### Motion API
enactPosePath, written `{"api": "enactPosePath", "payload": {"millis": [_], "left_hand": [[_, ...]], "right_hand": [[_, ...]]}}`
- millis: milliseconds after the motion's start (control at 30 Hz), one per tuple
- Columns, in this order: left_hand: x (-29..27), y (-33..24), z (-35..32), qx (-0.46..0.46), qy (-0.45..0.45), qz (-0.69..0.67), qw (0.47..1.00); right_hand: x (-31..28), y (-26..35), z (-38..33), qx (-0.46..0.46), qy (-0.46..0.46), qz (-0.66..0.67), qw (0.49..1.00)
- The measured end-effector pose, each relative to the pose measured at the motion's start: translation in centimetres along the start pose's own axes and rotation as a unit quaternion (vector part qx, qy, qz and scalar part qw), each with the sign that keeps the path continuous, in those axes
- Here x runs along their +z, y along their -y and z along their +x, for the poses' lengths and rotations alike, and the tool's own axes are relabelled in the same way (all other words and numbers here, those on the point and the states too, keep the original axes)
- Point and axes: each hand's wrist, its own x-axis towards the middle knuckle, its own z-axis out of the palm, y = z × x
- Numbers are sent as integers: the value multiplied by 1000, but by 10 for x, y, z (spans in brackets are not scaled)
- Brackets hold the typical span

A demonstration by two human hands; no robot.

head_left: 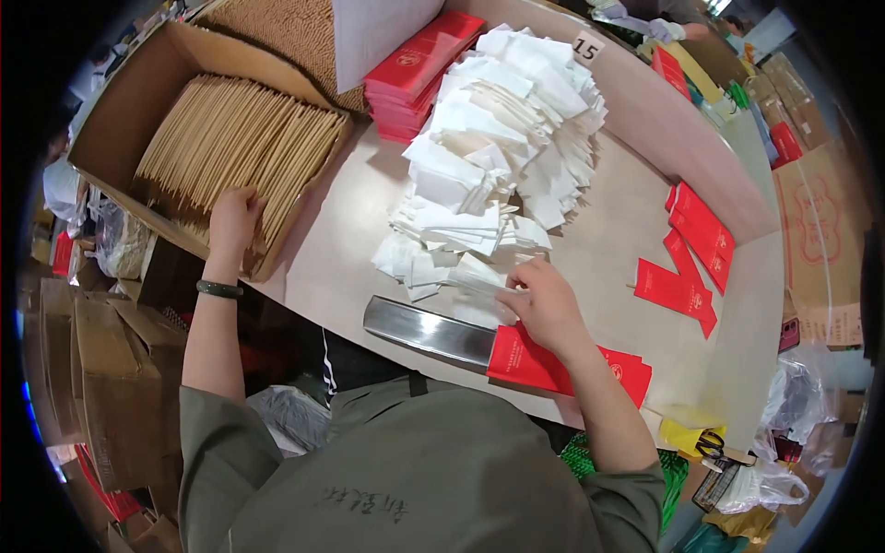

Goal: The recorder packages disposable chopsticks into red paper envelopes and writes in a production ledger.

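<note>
At the left, my left hand (238, 219) is curled over the near ends of thin wooden chopsticks (240, 138), which lie in rows in an open cardboard box (111, 129). Its fingers are closed on them, and how many they grip is hidden. My right hand (544, 300) pinches the edge of a flat white paper packet (475, 275) at the near end of a large heap of white packets (516, 120). Just below that hand, red paper sleeves (521, 359) lie around one end of a shiny metal chute (429, 334) near the table's front edge.
A stack of red sleeves (419, 69) stands behind the heap, beside a second box of sticks (277, 37). More red sleeves (678, 288) lie at the right, one with a stick protruding. A raised board (664, 129) borders the table. Cartons (115, 378) stand at the left.
</note>
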Motion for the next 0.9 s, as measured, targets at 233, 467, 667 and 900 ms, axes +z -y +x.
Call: {"api": "enactPosePath", "payload": {"millis": [233, 467, 667, 900], "left_hand": [[7, -4, 2, 64, -50, 7, 997], [-7, -33, -37, -5, -84, -269, 960], [-15, -109, -104, 133, 419, -451, 777], [14, -127, -100, 45, 471, -419, 775]], "right_hand": [[37, 18, -33, -127, 17, -66, 989], [23, 20, -62, -149, -50, -48, 986], [11, 3, -80, -156, -2, -85, 984], [24, -11, -81, -190, -12, -82, 978]]}}
